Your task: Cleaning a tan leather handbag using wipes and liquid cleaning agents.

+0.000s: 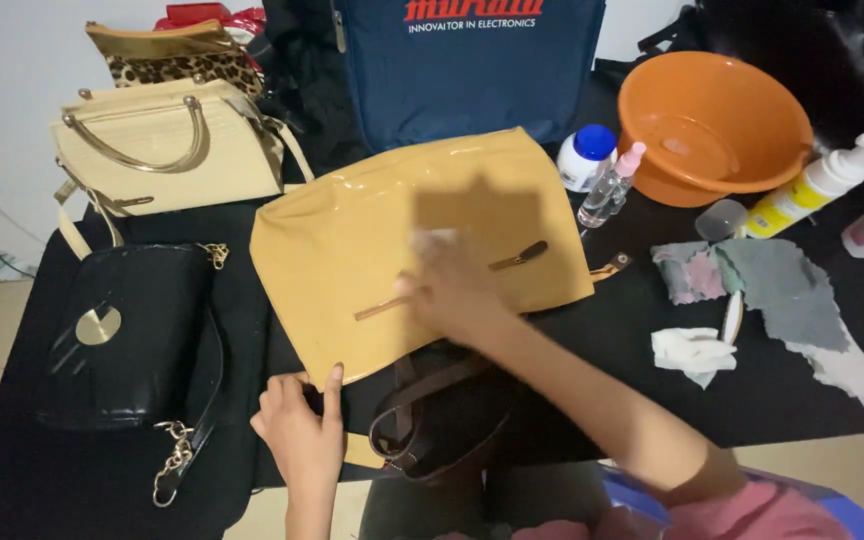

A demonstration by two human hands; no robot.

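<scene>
We have a glossy mustard-yellow patent-leather bag [372,240] lying flat in the middle of the black-covered desk [802,400], its long axis running from near left to far right. Our right hand [452,290] rests on top of it, near its centre, blurred; it seems to press a small white wad [432,240] against the surface with fingers held together, though we cannot tell the exact grip. Just to the right of that hand lies the bag's dark brown zip pull [520,256]. Our left hand [302,425] sits at the near left corner of the bag, thumb up against its edge and fingers curled over the corner, pinning it. The right hand is the one nearer the bag's middle; the left only touches its near edge.

Left of the bag lie a black glossy handbag with a gold chain [127,335] and, farther off, a cream handbag with a gold handle [157,150]. To the right we see an orange plastic basin [717,125], a small clear spray bottle with a pink cap [610,188], a white-and-yellow pump bottle [812,190], grey rags [782,285] and a crumpled white tissue [694,352]
</scene>
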